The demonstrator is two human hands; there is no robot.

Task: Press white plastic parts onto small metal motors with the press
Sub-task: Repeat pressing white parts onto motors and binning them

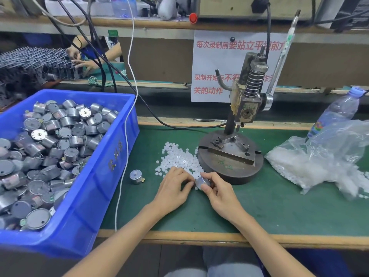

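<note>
Motor point(202, 182) held in right hand point(221, 196) grip, 7 o'clock of press point(231, 156). Left hand point(173, 190) curls at it; holding a white part or not, cannot tell. Risk: part seated tilted, drops off bef. pressing.

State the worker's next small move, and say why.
Probably seating a white part on the motor: the right hand grips it beside the pile of white parts, the fingertips of the left hand meet it, and the base of the press holds no motor yet. Whether the left fingers already pinch a part cannot be seen.
</note>
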